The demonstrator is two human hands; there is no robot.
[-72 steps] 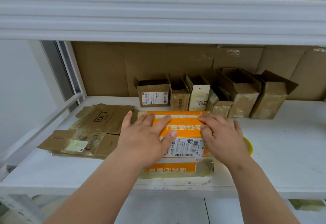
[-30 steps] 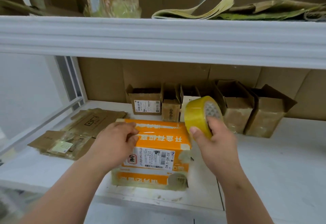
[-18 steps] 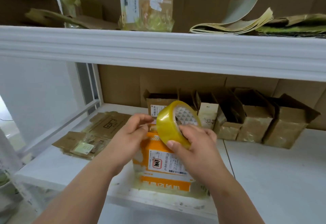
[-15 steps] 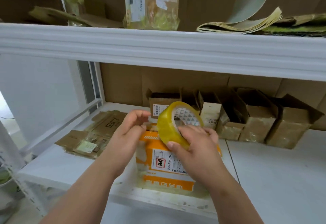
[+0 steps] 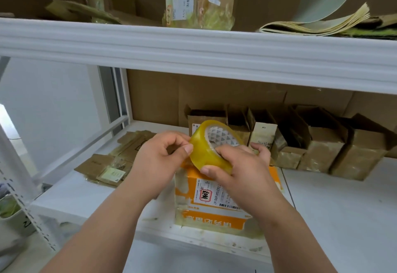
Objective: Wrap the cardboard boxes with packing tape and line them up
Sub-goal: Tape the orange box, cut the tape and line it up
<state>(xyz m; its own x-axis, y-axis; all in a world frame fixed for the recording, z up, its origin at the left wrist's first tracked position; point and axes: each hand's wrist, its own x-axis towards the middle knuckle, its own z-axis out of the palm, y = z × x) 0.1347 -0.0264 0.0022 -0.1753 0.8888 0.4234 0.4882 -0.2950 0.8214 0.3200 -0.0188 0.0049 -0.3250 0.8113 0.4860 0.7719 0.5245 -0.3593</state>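
An orange and white cardboard box [image 5: 217,214] with a shipping label stands near the front edge of the white shelf [image 5: 335,206]. Above it my right hand [image 5: 240,169] grips a roll of yellowish packing tape [image 5: 206,150], thumb on its outer face and fingers round the far side. My left hand [image 5: 159,159] is at the roll's left edge, thumb and curled fingers touching the tape there; whether it pinches a loose end is hard to tell. A row of brown cardboard boxes [image 5: 322,150] with open flaps stands along the back of the shelf.
Flattened cardboard pieces [image 5: 116,161] lie on the shelf's left part. A white upper shelf beam [image 5: 193,49] crosses overhead, with boxes and paper sheets on top. A white upright post [image 5: 12,161] stands at the left. Bare shelf surface shows to the right of the orange box.
Both hands left the orange box's top. My right hand picked up the tape roll and brought it over the box; my left hand rose to the roll's edge.
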